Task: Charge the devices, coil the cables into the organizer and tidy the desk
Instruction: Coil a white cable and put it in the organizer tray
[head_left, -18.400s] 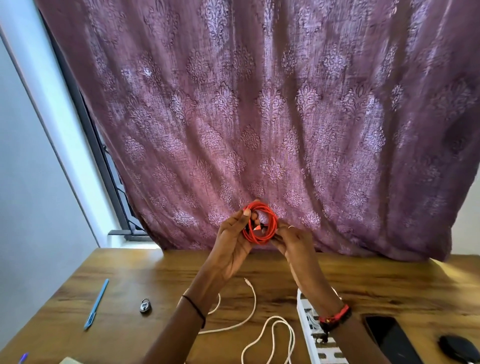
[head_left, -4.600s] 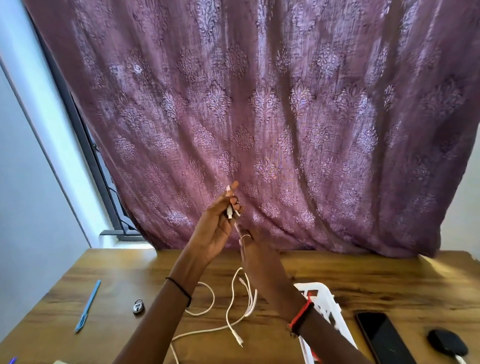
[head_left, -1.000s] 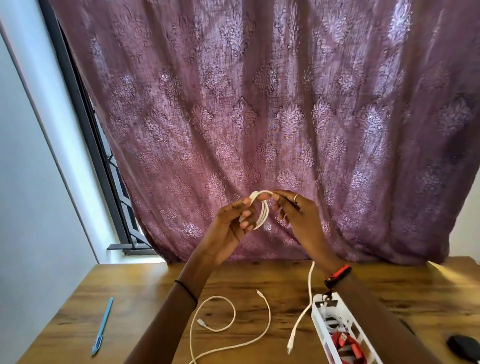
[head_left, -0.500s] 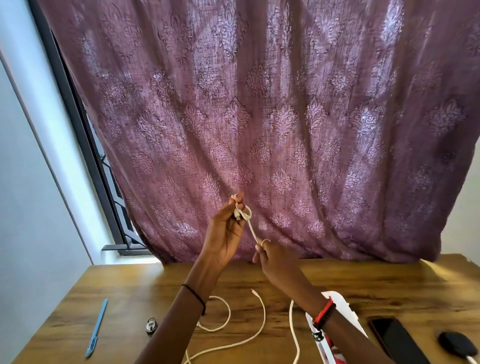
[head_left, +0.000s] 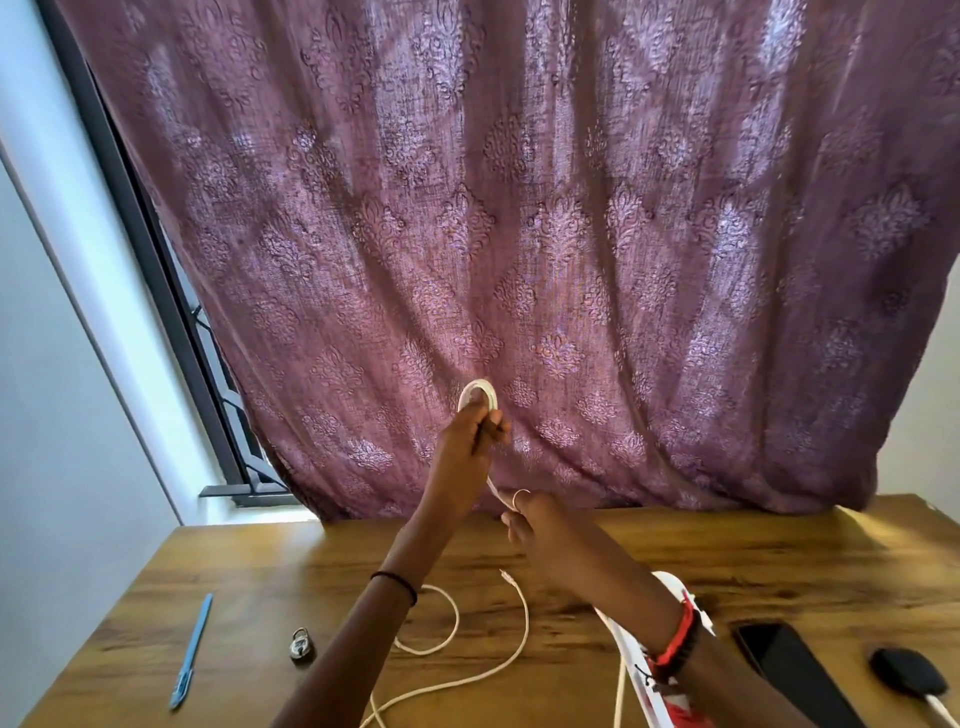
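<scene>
Curtain (head_left: 571, 234): one, purple, patterned, hanging behind both hands. Desk (head_left: 779, 561): one, wooden, below them.

Left hand (head_left: 470, 441): raised in front of the curtain, forearm slanting up from the desk. Its fingers are curled and pinch a small coil of the white cable (head_left: 480, 389), whose loop stands just above the fingertips.

Right hand (head_left: 540, 525): lower, below and right of the left fingers, just over the desk. Its fingers are curled round the same cable, which runs in a short straight line between the two hands.

Organizer (head_left: 626, 642): one, white, under the right wrist. It holds one red cable (head_left: 680, 716).
Phone (head_left: 789, 665): one, dark, right of the right forearm.
Loose cable (head_left: 522, 623): one, white, on the desk below both hands.
Black device (head_left: 906, 675): one, right of the phone.
Pen (head_left: 191, 652): one, blue, far left of the left forearm.
Padlock (head_left: 301, 644): one, between pen and left forearm.
</scene>
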